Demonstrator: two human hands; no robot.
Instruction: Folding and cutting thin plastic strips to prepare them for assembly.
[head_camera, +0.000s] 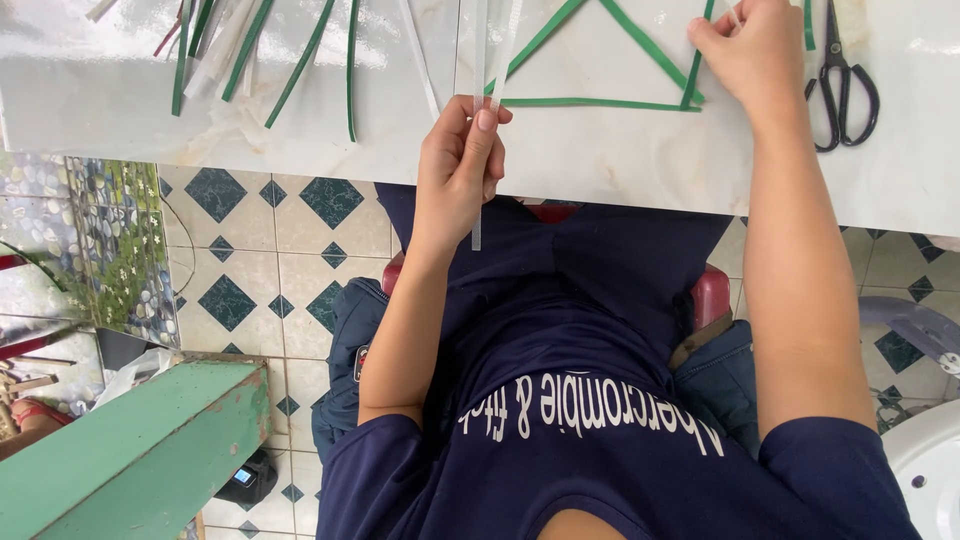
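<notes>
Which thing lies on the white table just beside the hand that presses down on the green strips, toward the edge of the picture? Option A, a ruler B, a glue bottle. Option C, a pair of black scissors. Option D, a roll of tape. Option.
C: a pair of black scissors lies shut on the white table, just right of the right hand pressing the green strips.

Glossy white marble-look tabletop, smooth green plastic strips, translucent strip, black-handled metal scissors.
</notes>
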